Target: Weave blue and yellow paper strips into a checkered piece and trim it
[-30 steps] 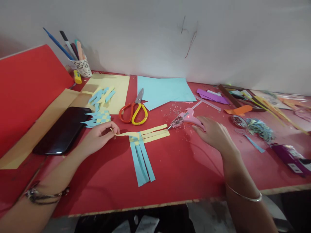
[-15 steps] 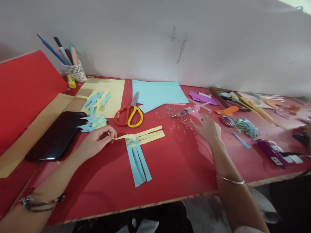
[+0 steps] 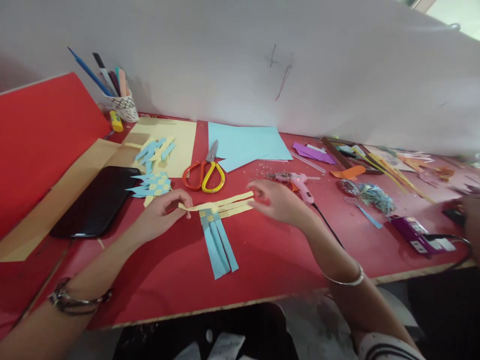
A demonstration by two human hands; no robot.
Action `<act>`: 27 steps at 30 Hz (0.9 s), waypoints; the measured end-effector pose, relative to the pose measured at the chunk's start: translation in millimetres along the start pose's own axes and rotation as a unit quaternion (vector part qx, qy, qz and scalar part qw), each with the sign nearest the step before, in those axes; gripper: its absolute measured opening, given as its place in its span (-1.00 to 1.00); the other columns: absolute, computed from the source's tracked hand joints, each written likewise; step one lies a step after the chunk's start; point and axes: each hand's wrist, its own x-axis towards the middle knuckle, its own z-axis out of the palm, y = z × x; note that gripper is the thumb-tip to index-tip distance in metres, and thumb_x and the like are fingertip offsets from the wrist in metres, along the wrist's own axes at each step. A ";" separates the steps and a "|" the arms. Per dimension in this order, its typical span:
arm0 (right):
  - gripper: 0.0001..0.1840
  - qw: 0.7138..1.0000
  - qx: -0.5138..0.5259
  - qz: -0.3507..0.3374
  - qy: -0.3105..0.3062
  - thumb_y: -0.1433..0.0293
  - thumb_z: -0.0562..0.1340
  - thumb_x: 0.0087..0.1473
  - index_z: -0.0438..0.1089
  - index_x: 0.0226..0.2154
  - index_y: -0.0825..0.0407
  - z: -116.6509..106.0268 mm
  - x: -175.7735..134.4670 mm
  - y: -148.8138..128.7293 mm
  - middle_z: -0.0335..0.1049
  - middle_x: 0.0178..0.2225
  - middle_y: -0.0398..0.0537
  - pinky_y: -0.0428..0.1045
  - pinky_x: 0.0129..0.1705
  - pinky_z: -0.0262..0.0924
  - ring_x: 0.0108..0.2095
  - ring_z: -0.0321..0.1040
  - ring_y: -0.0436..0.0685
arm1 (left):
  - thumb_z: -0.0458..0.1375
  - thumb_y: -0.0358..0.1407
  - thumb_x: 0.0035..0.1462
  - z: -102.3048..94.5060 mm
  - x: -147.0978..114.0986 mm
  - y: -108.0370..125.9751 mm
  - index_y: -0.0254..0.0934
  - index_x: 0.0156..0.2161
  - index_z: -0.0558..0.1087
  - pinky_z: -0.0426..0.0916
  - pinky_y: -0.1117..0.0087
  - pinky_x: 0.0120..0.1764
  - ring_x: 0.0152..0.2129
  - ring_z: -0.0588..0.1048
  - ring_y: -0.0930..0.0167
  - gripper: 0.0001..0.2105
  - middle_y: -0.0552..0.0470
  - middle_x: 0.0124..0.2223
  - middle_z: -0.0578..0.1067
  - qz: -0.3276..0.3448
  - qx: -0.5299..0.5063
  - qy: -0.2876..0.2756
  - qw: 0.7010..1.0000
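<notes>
My left hand [image 3: 161,215] pinches the left end of a pale yellow paper strip [image 3: 197,206]. That strip runs into a small woven piece of yellow and blue paper strips [image 3: 210,215], which lies on the red table. Loose blue strips [image 3: 219,245] hang toward me from the weave, and yellow strips [image 3: 236,204] stick out to the right. Just beyond their right ends hovers my right hand [image 3: 281,202], fingers curved and apart, holding nothing that I can see. Behind it a pink glue gun [image 3: 300,185] rests on the table.
Scissors [image 3: 206,172] lie behind the weave, before a light blue sheet [image 3: 247,142]. Left are a black phone-like slab [image 3: 97,205], another woven piece [image 3: 155,185] and a pen cup [image 3: 125,107]. Right are a purple power strip [image 3: 412,232] and a cord [image 3: 326,222]. A co-worker's hand [image 3: 470,215] shows at the edge.
My right hand has left the glue gun and moved left to the yellow strip ends. The glue gun now sits with its handle turned toward me. My left hand still pinches the strip.
</notes>
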 end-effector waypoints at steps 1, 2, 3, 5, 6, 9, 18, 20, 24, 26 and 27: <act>-0.59 0.999 0.027 -0.037 -0.023 0.23 0.14 0.01 0.26 -0.08 0.06 5.1 5.3 -12.7 0.37 -0.16 0.03 -0.01 -0.22 0.16 -0.25 0.31 0.09 | -0.01 -0.20 -0.06 -0.4 -0.7 -0.9 -0.22 -0.48 0.25 0.34 0.34 -0.34 -0.49 0.40 0.40 -0.86 0.07 -0.47 0.37 0.006 0.001 0.002 1.000; -0.52 0.996 0.050 -0.062 -0.041 0.21 0.16 0.00 0.22 -0.03 0.05 10.3 10.7 -24.3 0.36 -0.12 0.04 -0.01 -0.23 0.16 -0.22 0.30 0.10 | 0.00 -0.20 -0.05 -0.8 -1.5 -1.8 -0.22 -0.43 0.27 0.35 0.33 -0.30 -0.42 0.43 0.37 -0.86 0.03 -0.40 0.40 0.014 -0.001 0.005 1.000; -0.48 0.994 0.063 -0.076 -0.053 0.19 0.18 -0.02 0.19 -0.01 0.04 15.3 16.1 -34.2 0.34 -0.10 0.04 -0.01 -0.23 0.16 -0.20 0.30 0.11 | 0.00 -0.20 -0.04 -1.3 -2.3 -2.7 -0.22 -0.36 0.29 0.35 0.32 -0.25 -0.34 0.44 0.34 -0.84 -0.01 -0.31 0.43 0.021 -0.005 0.004 1.000; -0.45 0.993 0.064 -0.083 -0.055 0.18 0.20 -0.05 0.18 -0.01 0.04 23.4 26.1 -47.9 0.34 -0.11 0.05 0.01 -0.24 0.14 -0.20 0.29 0.14 | -0.01 -0.21 -0.01 -1.7 -3.9 -4.8 -0.21 -0.18 0.27 0.34 0.30 -0.16 -0.19 0.42 0.31 -0.75 -0.07 -0.14 0.43 0.034 -0.020 -0.012 0.999; -0.47 0.994 0.066 -0.073 -0.046 0.18 0.20 -0.05 0.19 -0.03 0.05 26.1 30.4 -51.3 0.35 -0.14 0.05 0.00 -0.26 0.13 -0.22 0.30 0.13 | -0.01 -0.22 0.01 -1.5 -4.6 -6.2 -0.21 -0.11 0.25 0.33 0.29 -0.13 -0.15 0.41 0.31 -0.70 -0.10 -0.07 0.41 0.041 -0.024 -0.027 0.999; -0.66 0.996 0.086 -0.025 -0.015 0.25 0.15 0.01 0.28 -0.15 0.05 27.9 38.0 -48.7 0.39 -0.29 -0.05 -0.06 -0.34 0.09 -0.33 0.29 0.05 | -0.04 -0.21 0.05 1.2 -5.6 -12.3 -0.21 -0.02 0.22 0.29 0.29 -0.06 -0.08 0.38 0.30 -0.65 -0.12 0.01 0.38 0.067 0.010 -0.056 0.996; -0.86 0.989 0.143 0.021 0.040 0.42 0.13 -0.06 0.32 -0.35 0.07 11.8 24.0 -5.6 0.32 -0.45 -0.12 -0.12 -0.44 0.07 -0.48 0.19 -0.04 | -0.10 -0.23 0.10 10.9 -7.9 -21.1 -0.24 0.01 0.27 0.23 0.30 -0.01 -0.03 0.30 0.28 -0.63 -0.09 0.03 0.32 0.158 0.233 -0.090 0.955; -0.85 0.987 0.152 0.024 0.039 0.43 0.12 -0.06 0.32 -0.35 0.07 11.6 21.2 0.2 0.27 -0.51 -0.17 -0.13 -0.47 0.05 -0.53 0.15 -0.06 | -0.09 -0.26 0.08 11.5 -8.2 -17.6 -0.23 0.02 0.28 0.23 0.29 -0.02 -0.04 0.31 0.28 -0.62 -0.09 0.03 0.32 0.159 0.256 -0.100 0.948; -0.84 0.986 0.164 0.024 0.029 0.47 0.10 -0.07 0.31 -0.35 0.07 13.9 18.0 6.9 0.29 -0.47 -0.15 -0.13 -0.44 0.09 -0.51 0.17 -0.06 | -0.06 -0.29 0.04 12.4 -7.6 -11.0 -0.23 0.02 0.30 0.24 0.28 -0.03 -0.08 0.33 0.28 -0.61 -0.09 0.01 0.33 0.154 0.281 -0.125 0.939; -0.84 0.986 0.166 0.016 0.025 0.48 0.09 -0.07 0.31 -0.36 0.07 15.4 16.6 9.3 0.32 -0.43 -0.12 -0.11 -0.39 0.11 -0.47 0.20 -0.05 | -0.05 -0.30 0.03 13.1 -7.2 -10.3 -0.22 0.02 0.29 0.23 0.29 -0.03 -0.07 0.32 0.28 -0.60 -0.08 0.01 0.33 0.151 0.288 -0.135 0.936; -0.85 0.986 0.164 0.013 0.023 0.48 0.09 -0.07 0.31 -0.36 0.07 16.1 15.9 10.5 0.33 -0.42 -0.11 -0.11 -0.38 0.11 -0.46 0.20 -0.04 | -0.05 -0.30 0.03 13.5 -7.2 -10.8 -0.21 0.03 0.29 0.23 0.30 -0.02 -0.06 0.31 0.28 -0.59 -0.07 0.01 0.32 0.150 0.291 -0.138 0.935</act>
